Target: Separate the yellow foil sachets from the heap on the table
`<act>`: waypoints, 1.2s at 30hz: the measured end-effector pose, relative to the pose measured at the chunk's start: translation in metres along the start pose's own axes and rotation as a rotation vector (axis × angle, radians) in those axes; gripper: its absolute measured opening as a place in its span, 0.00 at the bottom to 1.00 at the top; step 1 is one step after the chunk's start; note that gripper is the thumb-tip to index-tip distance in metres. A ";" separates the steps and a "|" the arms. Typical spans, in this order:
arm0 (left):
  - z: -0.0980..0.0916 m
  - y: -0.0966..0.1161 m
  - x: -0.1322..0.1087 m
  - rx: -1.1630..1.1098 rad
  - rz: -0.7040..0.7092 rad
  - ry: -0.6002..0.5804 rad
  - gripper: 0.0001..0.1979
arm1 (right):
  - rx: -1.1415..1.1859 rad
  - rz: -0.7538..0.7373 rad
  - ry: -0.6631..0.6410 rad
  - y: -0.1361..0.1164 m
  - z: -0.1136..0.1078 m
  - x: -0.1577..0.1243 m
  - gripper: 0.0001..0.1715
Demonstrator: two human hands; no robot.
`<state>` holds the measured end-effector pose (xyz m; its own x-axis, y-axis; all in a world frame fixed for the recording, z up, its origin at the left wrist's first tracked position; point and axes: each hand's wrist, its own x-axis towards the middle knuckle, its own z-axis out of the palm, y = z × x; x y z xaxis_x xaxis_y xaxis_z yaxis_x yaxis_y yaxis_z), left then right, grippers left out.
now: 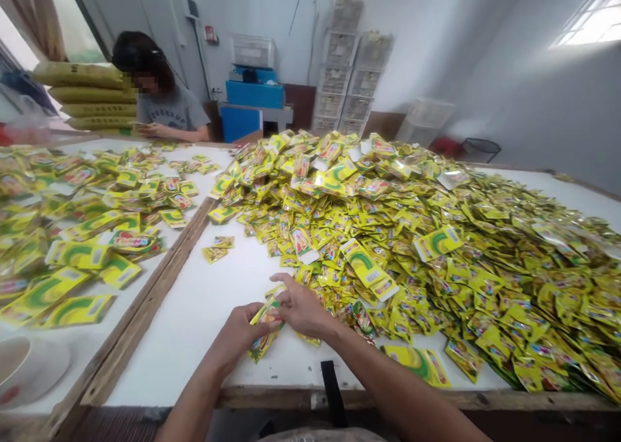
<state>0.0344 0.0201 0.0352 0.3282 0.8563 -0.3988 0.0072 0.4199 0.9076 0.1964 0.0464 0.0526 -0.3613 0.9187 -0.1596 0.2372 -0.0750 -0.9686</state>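
Near the front of the white table, both my hands meet at a small yellow packet with red and green print. My left hand grips it between thumb and fingers. My right hand closes its fingertips on the packet's upper end, one finger raised; exactly what lies under those fingers is partly hidden. Just right of my hands begins a big heap of small yellow sachets. A flat yellow carton with a green curve lies on the heap, and another carton rests by the front edge.
A wooden strip divides the tabletop; yellow cartons are spread to its left. A white cup sits front left. Across the table a person sits by stacked sacks. Plastic crates stand along the wall.
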 end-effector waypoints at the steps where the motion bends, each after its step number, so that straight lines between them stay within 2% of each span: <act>1: 0.003 -0.001 0.002 0.001 -0.010 0.001 0.18 | -0.061 -0.011 -0.036 0.000 -0.003 -0.001 0.29; 3: 0.011 -0.003 0.006 -0.038 -0.012 -0.001 0.19 | -0.108 -0.002 -0.127 0.001 -0.009 -0.003 0.29; 5: 0.016 -0.002 0.011 -0.080 0.000 -0.005 0.18 | -0.031 0.017 -0.151 0.001 -0.013 -0.003 0.29; 6: 0.016 0.000 0.015 -0.086 0.006 0.007 0.18 | 0.032 0.002 -0.110 0.001 -0.014 -0.002 0.28; 8: 0.011 0.008 0.023 -0.062 0.013 0.063 0.18 | 0.143 -0.076 0.066 -0.001 -0.017 -0.001 0.22; 11: -0.012 0.025 0.031 0.051 0.055 0.175 0.18 | 0.135 -0.195 0.371 -0.008 -0.034 0.001 0.15; 13: -0.036 0.040 0.030 0.164 0.101 0.258 0.18 | 0.074 -0.185 0.476 -0.011 -0.055 -0.002 0.12; 16: -0.077 0.071 0.024 0.341 0.171 0.442 0.20 | 0.010 -0.130 0.538 -0.005 -0.088 -0.016 0.11; 17: -0.088 0.082 0.023 0.362 0.195 0.539 0.21 | -0.010 -0.108 0.546 0.000 -0.095 -0.023 0.11; 19: -0.104 0.101 0.022 0.368 0.294 0.684 0.20 | -0.044 -0.053 0.533 0.008 -0.101 -0.039 0.11; 20: -0.105 0.107 0.022 0.342 0.329 0.709 0.20 | -0.054 -0.026 0.513 0.011 -0.100 -0.045 0.11; 22: -0.091 0.107 0.022 0.248 0.337 0.600 0.22 | -0.075 -0.025 0.498 0.012 -0.091 -0.055 0.11; 23: -0.078 0.102 0.022 0.182 0.308 0.489 0.24 | -0.092 -0.060 0.501 0.010 -0.085 -0.058 0.12; 25: -0.043 0.081 0.023 0.071 0.233 0.244 0.28 | -0.166 -0.180 0.502 0.002 -0.070 -0.060 0.18; 28: 0.006 0.041 0.021 -0.040 0.158 0.053 0.28 | -0.335 -0.349 0.383 -0.014 -0.052 -0.056 0.29; 30: 0.024 0.021 0.014 -0.083 0.139 0.029 0.28 | -0.407 -0.401 0.269 -0.020 -0.044 -0.053 0.30; 32: 0.031 0.012 0.005 -0.089 0.125 0.055 0.28 | -0.438 -0.405 0.199 -0.020 -0.040 -0.050 0.29; 36: 0.032 0.009 -0.008 -0.112 0.094 0.060 0.28 | -0.476 -0.387 0.214 -0.013 -0.038 -0.049 0.29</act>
<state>0.0620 0.0076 0.0508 0.2654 0.9085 -0.3229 -0.1271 0.3649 0.9223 0.2457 0.0169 0.0803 -0.3246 0.9054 0.2737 0.5170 0.4121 -0.7502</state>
